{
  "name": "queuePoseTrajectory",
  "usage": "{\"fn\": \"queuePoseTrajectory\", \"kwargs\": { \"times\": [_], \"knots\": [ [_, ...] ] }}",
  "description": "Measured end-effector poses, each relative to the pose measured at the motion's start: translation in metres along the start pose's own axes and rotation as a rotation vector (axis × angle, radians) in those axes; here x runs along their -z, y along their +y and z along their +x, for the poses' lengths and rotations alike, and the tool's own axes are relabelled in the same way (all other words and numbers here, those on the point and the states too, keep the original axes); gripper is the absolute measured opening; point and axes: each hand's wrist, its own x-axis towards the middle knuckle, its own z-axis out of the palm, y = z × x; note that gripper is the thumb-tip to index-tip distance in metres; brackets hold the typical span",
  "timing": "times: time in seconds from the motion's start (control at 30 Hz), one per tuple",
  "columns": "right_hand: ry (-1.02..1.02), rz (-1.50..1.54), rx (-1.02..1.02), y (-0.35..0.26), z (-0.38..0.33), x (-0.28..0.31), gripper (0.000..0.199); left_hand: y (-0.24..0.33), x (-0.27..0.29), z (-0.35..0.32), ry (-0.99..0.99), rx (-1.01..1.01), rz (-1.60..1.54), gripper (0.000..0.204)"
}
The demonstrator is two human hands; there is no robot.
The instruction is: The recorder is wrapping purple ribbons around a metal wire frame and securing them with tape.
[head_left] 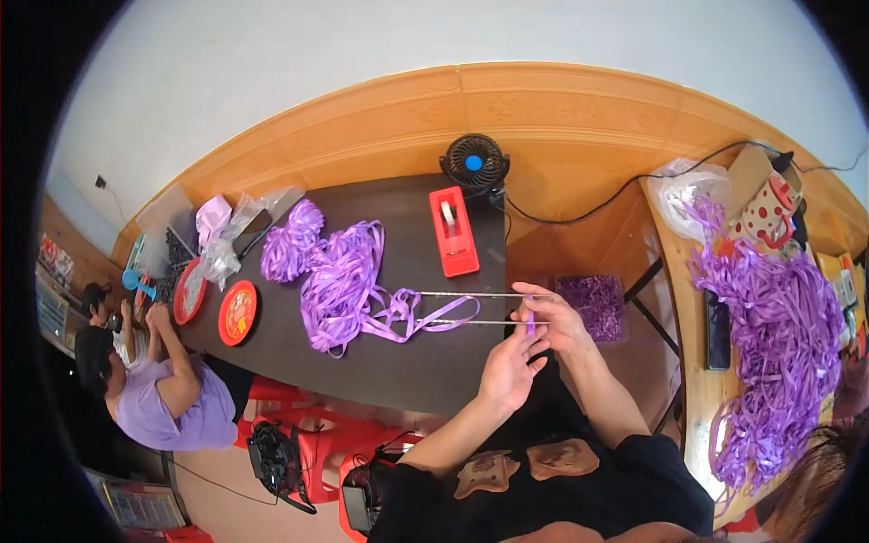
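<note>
At table edge | both hands pinch purple ribbon | two metal rods

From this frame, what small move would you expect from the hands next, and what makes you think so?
Probably another turn of the purple ribbon around the two thin metal rods. Both hands sit at the rod ends: the right hand steadies them, while the left hand pinches a ribbon bit at its fingertips, with loose ribbon trailing along the rods.

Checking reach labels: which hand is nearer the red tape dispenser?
Right. The right hand sits just right of and below the red tape dispenser; the left hand is lower, farther away.
</note>
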Motion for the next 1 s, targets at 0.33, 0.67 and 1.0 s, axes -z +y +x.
{"fn": "queuePoseTrajectory", "kwargs": {
  "times": [0.33, 0.67, 1.0],
  "knots": [
    [0.112, 0.252, 0.197, -0.033, -0.038, 0.058, 0.028, 0.043, 0.0, -0.06, -0.325, -0.149, 0.554, 0.025],
    [0.753, -1.053, 0.902, -0.055, -0.051, 0.097, 0.022, 0.115, 0.072, -0.063, 0.874, -1.033, 1.993, 0.012],
    [-0.307, -1.545, 0.846, 0.036, -0.049, -0.108, 0.046, 0.107, 0.044, -0.092, -0.189, -0.856, 1.426, 0.01]
  ]
}}
